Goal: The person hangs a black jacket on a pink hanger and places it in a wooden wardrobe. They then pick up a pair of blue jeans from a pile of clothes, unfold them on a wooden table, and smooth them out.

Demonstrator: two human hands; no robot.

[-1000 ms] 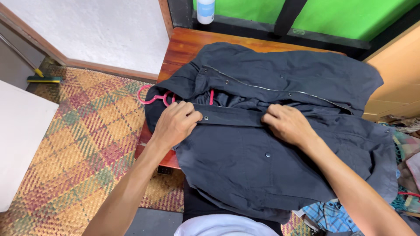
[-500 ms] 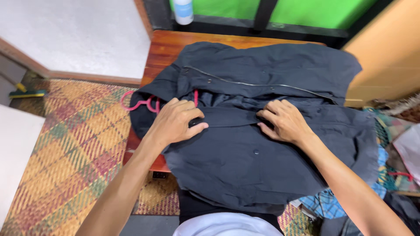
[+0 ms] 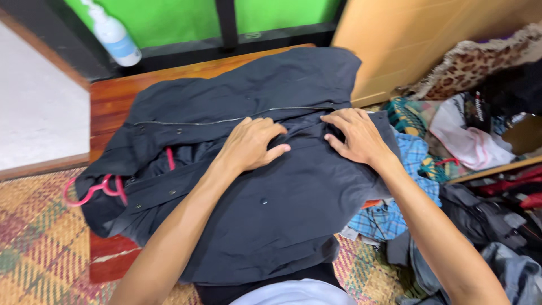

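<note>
I see both forearms reaching over a dark jacket (image 3: 271, 214) spread on the wooden table (image 3: 113, 101). Left hand (image 3: 251, 144) lies palm down, fingers curled, pinching the front placket. Right hand (image 3: 354, 135) has fingers slightly spread, gripping fabric beside it. Pink hanger (image 3: 93, 189) sticks out at the collar.

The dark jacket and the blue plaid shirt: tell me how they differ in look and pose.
The dark jacket is plain navy with a zipper and snaps; the blue plaid shirt is checked in light blue. The jacket lies spread flat on the wooden table, on a pink hanger, under the left hand and right hand; the shirt lies crumpled beside the table, partly under the jacket, untouched. Both are cloth garments.
</note>
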